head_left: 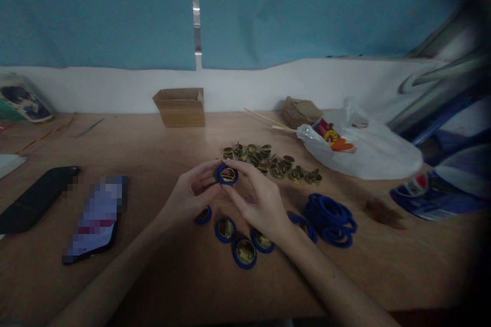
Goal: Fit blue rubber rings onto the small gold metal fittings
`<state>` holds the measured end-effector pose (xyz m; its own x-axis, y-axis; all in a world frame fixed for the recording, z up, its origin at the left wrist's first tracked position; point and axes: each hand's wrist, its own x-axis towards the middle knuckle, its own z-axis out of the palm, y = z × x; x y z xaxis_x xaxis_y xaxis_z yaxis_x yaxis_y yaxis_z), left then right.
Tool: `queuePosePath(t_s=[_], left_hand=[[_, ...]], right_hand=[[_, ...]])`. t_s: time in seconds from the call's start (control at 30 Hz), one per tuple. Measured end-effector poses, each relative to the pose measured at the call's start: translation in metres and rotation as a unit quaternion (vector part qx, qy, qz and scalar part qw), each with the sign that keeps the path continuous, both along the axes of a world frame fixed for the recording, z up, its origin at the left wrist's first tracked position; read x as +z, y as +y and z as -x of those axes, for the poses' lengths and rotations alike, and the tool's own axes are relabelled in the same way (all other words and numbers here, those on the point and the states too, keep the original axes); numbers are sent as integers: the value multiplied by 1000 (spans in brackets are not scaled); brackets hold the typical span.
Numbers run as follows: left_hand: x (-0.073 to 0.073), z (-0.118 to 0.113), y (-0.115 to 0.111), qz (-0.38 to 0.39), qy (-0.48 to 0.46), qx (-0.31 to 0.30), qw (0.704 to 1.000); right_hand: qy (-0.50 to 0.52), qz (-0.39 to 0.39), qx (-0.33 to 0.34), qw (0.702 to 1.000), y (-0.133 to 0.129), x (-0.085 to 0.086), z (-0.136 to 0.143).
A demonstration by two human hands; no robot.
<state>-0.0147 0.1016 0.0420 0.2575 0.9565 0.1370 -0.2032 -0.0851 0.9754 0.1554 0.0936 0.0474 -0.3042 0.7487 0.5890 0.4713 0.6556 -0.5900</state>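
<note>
Between my two hands is a round brass-coloured piece with a blue ring around it (227, 175), a pin bar showing across its middle. My left hand (194, 189) pinches its left side, and my right hand (261, 196) grips its right edge with thumb and forefinger. Below my hands lie several like pieces, among them a blue-ringed brass piece (244, 252). A heap of loose blue rings (330, 217) sits right of my right hand. Beyond my fingers several bare brass pieces (278, 166) are spread in a cluster.
Two phones lie at the left, a dark phone (36, 199) and a lit phone (97, 219). An open cardboard box (182, 110) stands near the wall. At the right are a white plastic bag (383, 150), a crumpled brown packet (301, 111) and a blue Pepsi container (433, 194).
</note>
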Motion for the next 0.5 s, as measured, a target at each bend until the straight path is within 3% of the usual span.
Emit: queuePosePath(t_s=[0.5], left_hand=[[-2, 9, 3, 41, -26, -27, 998]], right_hand=[[23, 25, 15, 999, 4, 0, -3]])
